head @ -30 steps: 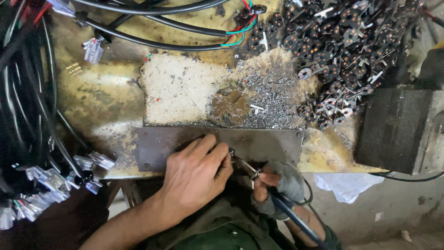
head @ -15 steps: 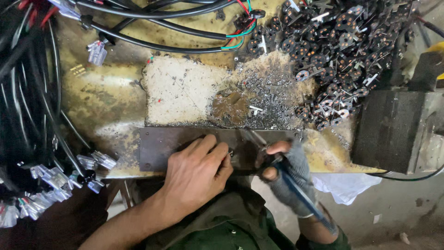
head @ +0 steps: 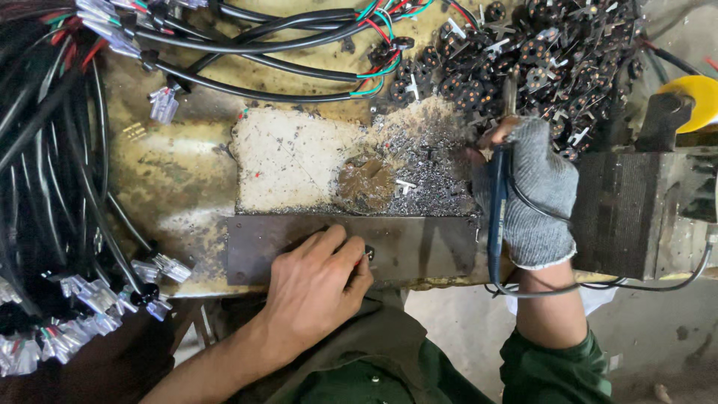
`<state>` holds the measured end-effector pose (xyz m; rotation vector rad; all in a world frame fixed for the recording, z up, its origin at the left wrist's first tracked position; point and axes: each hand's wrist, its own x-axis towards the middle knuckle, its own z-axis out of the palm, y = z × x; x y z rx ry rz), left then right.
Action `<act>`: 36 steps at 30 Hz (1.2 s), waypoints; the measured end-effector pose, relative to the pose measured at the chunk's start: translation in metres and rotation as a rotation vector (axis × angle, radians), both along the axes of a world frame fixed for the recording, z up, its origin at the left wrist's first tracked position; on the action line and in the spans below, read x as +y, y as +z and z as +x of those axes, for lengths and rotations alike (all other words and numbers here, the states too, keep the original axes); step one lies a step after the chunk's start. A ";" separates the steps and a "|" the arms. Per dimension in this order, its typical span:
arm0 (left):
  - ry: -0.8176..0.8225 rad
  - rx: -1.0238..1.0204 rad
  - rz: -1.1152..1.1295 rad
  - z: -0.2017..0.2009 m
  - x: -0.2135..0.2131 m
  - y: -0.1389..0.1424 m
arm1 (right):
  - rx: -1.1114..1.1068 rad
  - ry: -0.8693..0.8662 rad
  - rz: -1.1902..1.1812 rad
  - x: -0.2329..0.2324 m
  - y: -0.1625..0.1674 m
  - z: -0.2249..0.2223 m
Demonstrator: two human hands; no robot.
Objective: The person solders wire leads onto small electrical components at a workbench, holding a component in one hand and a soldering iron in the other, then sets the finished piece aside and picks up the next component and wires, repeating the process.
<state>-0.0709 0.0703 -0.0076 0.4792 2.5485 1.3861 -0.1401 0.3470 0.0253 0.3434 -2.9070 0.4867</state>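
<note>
Cable bundle (head: 45,187): black leads with clear plugs, at 9 o'clock on the bench.
Left hand (head: 318,288): bare, fingers curled down on the metal plate (head: 419,247), pinching a small dark part (head: 369,254) at its fingertips.
White slab (head: 292,161): at 12 o'clock of that hand, metal filings beside it.
Right hand (head: 535,191): grey glove, closed around a blue-handled tool (head: 496,217), tip up at 12 o'clock.
Pile of small black parts (head: 538,52): at 1 o'clock, touching the tool tip.
Dark block (head: 621,213): at 3 o'clock, just beside the glove.

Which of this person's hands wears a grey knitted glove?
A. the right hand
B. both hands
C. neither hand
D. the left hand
A: the right hand wears a grey knitted glove and holds a blue-handled tool near the pile of small dark parts, while the left hand is bare on the metal plate.
</note>
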 end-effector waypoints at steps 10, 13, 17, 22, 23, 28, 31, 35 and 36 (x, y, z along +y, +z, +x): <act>-0.020 0.002 0.027 -0.009 -0.007 -0.009 | -0.161 -0.147 -0.437 -0.037 -0.051 0.081; -0.041 -0.011 0.032 -0.008 -0.009 -0.007 | -0.130 -0.267 -0.171 -0.036 -0.062 0.084; -0.024 0.001 0.014 -0.005 -0.010 -0.005 | -0.195 -0.195 -0.867 -0.049 -0.051 0.081; -0.017 0.018 0.036 -0.004 -0.012 -0.006 | -0.150 0.021 -0.268 -0.057 -0.013 0.079; -0.028 0.022 0.046 -0.004 -0.012 -0.006 | -0.198 0.007 -0.109 -0.054 -0.006 0.078; -0.023 0.037 0.028 -0.001 -0.012 -0.001 | -0.739 -0.700 -0.762 -0.043 0.009 0.069; -0.004 0.044 0.032 0.000 -0.011 -0.001 | -0.550 -0.219 -0.272 -0.047 0.007 0.068; -0.026 0.017 0.041 -0.002 -0.009 -0.005 | -0.130 0.203 0.501 -0.068 0.000 0.086; -0.021 0.012 0.038 -0.001 -0.009 -0.006 | -0.011 0.248 0.673 -0.074 -0.001 0.091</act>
